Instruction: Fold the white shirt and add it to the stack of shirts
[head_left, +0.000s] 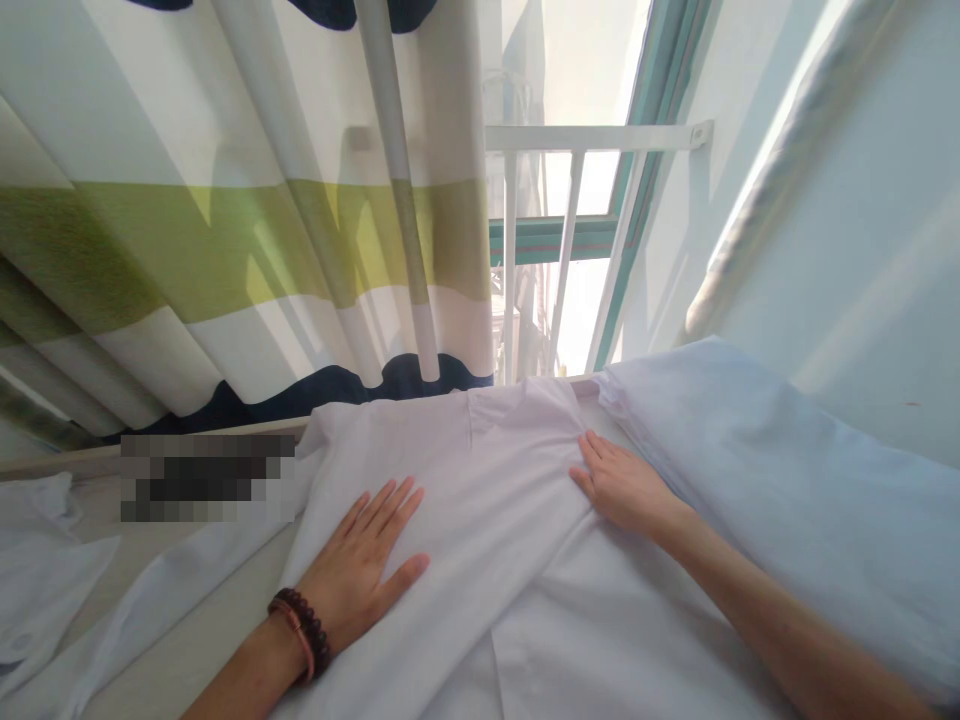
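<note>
A white long-sleeved shirt (480, 480) is spread over the pale surface below me. Lying flat on its left part is my left hand (367, 560), palm down with fingers spread and a dark beaded bracelet (304, 625) at the wrist. My right hand (622, 485) rests on the upper right of the cloth, fingers stretched out and nothing gripped. A sleeve-like strip of cloth crosses the shirt diagonally below that hand. Another sleeve reaches down to the lower left. Soft creases run across the fabric between both hands.
More white cloth (787, 480) lies along the right side by the wall. At the left edge sits another white garment (45, 580), near a blurred-out dark patch. Behind the surface hang a striped curtain (262, 230) and a white railing (592, 138) before a window.
</note>
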